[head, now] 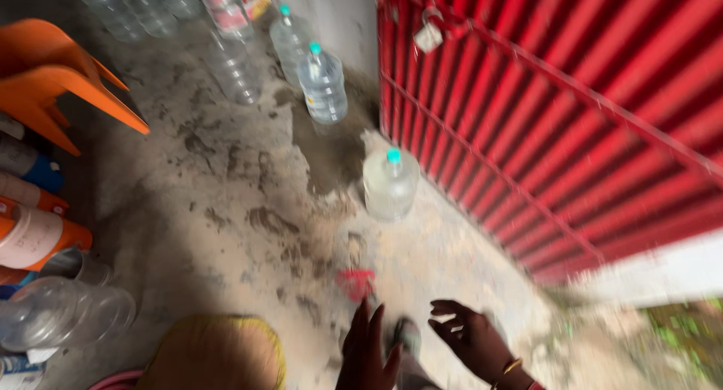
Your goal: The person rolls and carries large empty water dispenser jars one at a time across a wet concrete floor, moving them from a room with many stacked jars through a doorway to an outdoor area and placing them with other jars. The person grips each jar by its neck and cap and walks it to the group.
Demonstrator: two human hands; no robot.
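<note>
Head view: at the bottom centre of the frame the left hand (367,352) points up with fingers straight and close together, holding nothing. Just to its right the right hand (471,337) is spread wide, fingers curled a little, also holding nothing; a gold bangle (511,367) sits on its wrist. Between the two hands lies a small blurred object (407,336), too unclear to tell what it is. Just above the left hand a small red thing (356,281) lies on the dirty concrete floor (226,209). Further up, centre frame, a clear bottle with a teal cap (389,183) stands beside the red metal gate (572,119). More capped bottles (322,85) stand at upper centre. Orange plastic chair legs (60,73) fill the upper left, and an empty clear jug (64,311) lies lower left
</note>
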